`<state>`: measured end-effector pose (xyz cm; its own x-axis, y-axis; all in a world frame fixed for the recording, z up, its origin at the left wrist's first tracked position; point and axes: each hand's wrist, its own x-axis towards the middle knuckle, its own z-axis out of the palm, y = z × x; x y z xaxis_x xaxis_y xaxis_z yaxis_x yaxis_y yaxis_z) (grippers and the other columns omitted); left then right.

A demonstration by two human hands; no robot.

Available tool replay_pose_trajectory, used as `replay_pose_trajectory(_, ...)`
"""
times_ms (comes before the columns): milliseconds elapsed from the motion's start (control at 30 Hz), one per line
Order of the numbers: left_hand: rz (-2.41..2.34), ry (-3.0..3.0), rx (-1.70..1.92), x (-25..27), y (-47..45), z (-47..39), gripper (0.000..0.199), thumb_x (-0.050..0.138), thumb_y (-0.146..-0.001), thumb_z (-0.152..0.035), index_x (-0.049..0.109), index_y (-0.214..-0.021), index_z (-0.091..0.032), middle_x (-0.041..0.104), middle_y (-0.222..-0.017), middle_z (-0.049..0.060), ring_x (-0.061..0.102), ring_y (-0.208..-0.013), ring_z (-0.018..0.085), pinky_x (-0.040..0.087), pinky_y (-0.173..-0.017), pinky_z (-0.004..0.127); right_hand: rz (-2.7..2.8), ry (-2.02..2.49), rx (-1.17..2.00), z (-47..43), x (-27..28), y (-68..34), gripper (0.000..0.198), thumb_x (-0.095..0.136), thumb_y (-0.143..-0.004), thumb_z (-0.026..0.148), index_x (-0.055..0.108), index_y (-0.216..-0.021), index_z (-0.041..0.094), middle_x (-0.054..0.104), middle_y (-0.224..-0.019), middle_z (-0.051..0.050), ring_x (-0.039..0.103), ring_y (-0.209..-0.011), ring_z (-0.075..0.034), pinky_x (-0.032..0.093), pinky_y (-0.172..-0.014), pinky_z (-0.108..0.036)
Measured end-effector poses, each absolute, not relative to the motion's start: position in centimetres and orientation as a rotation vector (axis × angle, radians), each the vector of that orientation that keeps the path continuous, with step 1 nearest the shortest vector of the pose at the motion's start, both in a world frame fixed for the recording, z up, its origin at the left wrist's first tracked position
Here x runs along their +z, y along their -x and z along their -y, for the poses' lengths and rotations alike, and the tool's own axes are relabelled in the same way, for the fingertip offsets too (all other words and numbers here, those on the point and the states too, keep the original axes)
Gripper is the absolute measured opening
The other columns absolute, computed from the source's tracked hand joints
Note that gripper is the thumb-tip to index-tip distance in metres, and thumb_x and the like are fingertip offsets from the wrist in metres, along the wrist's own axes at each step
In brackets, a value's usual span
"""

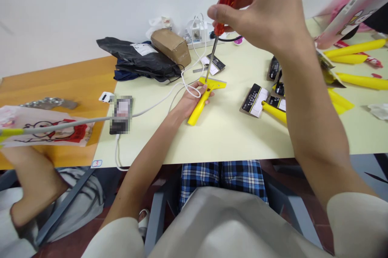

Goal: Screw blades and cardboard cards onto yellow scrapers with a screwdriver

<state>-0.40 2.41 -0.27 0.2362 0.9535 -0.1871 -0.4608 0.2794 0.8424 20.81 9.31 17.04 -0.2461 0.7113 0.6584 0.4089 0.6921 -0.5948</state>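
A yellow scraper (200, 106) with a wide head lies tilted over the table, its handle pointing toward me. My left hand (191, 98) is closed around it just below the head. High above, my right hand (257, 11) grips the red handle of a screwdriver (212, 54). The screwdriver's shaft slants down, and its tip meets the left part of the scraper head. A screw shows at the head's right side. Behind the scraper lies a black and white packaging card (214, 64) beside a thin metal strip (200, 70).
Several yellow scraper handles (360, 81) and cards (254, 99) lie at the right. A black plastic bag (142, 62), a cardboard box (172, 46) and a power strip (197, 34) stand along the wall. A white cable (160, 102) crosses near my left hand. Another person's arm (33, 181) is at left.
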Motion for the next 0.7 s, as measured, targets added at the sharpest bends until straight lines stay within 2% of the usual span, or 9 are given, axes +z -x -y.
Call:
replay_pose_trajectory(167,-0.831,-0.744,1.091,-0.3,0.5,-2.4,0.032,0.092,-0.092,-0.027,0.062,-0.099,-0.021,0.076,-0.102,0.003,0.077,-0.082,0.014,0.050,-0.055,0.021,1.872,0.836,0.365,-10.1,16.6,-20.7,0.043,0.092,-0.073,0.043,0.070,-0.108,0.055,0.073,-0.130,0.008,0.079,-0.111,-0.029,0.075,-0.097,-0.047)
replay_pose_trajectory(233,-0.833,-0.741,1.090,-0.2,0.4,-2.4,0.031,0.092,-0.093,-0.026,0.062,-0.099,-0.021,0.075,-0.102,0.003,0.078,-0.083,0.014,0.050,-0.055,0.020,1.892,0.836,0.359,-9.9,16.8,-20.7,0.042,0.092,-0.075,0.041,0.071,-0.111,0.048,0.072,-0.131,0.006,0.078,-0.111,-0.028,0.075,-0.097,-0.048)
replay_pose_trajectory(367,-0.832,-0.729,1.093,0.0,0.3,-2.4,0.032,0.091,-0.093,-0.025,0.060,-0.098,-0.022,0.074,-0.102,0.003,0.078,-0.084,0.014,0.049,-0.054,0.020,1.877,0.902,0.395,-9.0,17.2,-20.6,0.053,0.089,-0.084,0.030,0.063,-0.130,0.025,0.065,-0.142,-0.008,0.075,-0.119,-0.025,0.072,-0.105,-0.049)
replay_pose_trajectory(433,-0.808,-0.727,1.098,0.1,0.3,-2.4,0.034,0.092,-0.093,-0.024,0.058,-0.097,-0.023,0.074,-0.104,0.003,0.078,-0.085,0.014,0.049,-0.053,0.019,1.831,0.939,0.399,-8.9,17.2,-20.6,0.056,0.090,-0.083,0.026,0.060,-0.131,0.025,0.063,-0.144,-0.009,0.075,-0.121,-0.024,0.072,-0.104,-0.047)
replay_pose_trajectory(633,-0.779,-0.730,1.098,0.2,0.5,-2.3,0.032,0.091,-0.093,-0.023,0.060,-0.102,-0.023,0.074,-0.106,0.003,0.076,-0.084,0.014,0.049,-0.053,0.020,1.764,0.992,0.356,-10.4,16.4,-21.1,0.051,0.090,-0.084,0.030,0.061,-0.126,0.031,0.061,-0.145,-0.006,0.072,-0.130,-0.029,0.072,-0.106,-0.048)
replay_pose_trajectory(700,-0.787,-0.732,1.093,0.0,0.6,-2.3,0.030,0.091,-0.093,-0.024,0.062,-0.104,-0.023,0.074,-0.106,0.003,0.076,-0.083,0.014,0.049,-0.053,0.020,1.742,0.995,0.289,-11.0,16.1,-21.2,0.050,0.088,-0.082,0.024,0.064,-0.125,0.028,0.064,-0.142,-0.008,0.074,-0.125,-0.030,0.071,-0.104,-0.051)
